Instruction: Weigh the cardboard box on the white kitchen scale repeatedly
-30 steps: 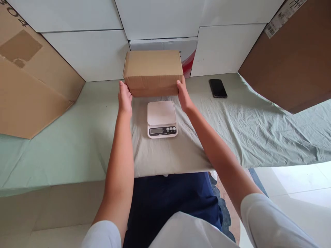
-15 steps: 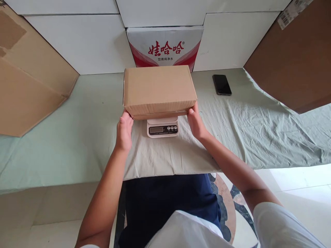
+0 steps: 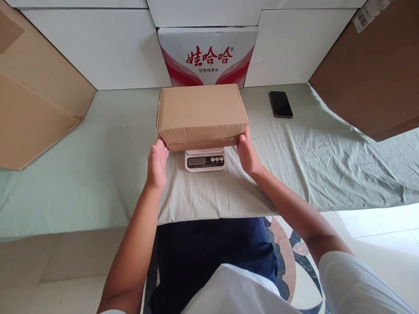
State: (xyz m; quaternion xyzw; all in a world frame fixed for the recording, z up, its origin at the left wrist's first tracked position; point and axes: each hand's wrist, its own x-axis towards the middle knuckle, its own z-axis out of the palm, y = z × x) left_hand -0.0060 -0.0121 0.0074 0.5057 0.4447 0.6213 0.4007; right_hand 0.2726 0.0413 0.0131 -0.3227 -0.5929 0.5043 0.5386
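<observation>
A closed brown cardboard box is held level between my two hands, over a small white kitchen scale. My left hand grips the box's near left corner, its fingers partly hidden beneath and behind it. At the near right corner my right hand has its thumb on the side and its fingers out of sight. The scale's display and buttons show in front of the box; its weighing plate is mostly covered. Whether the box's underside touches the plate, I cannot tell.
A black phone lies on the green cloth at the right. Behind stands a white and red carton against white panels. Large cardboard sheets or boxes flank the table at left and right.
The view has tipped slightly, so the surroundings sit a little higher in the picture. Both hands keep hold of the box, which has shifted barely, if at all, over the scale.
</observation>
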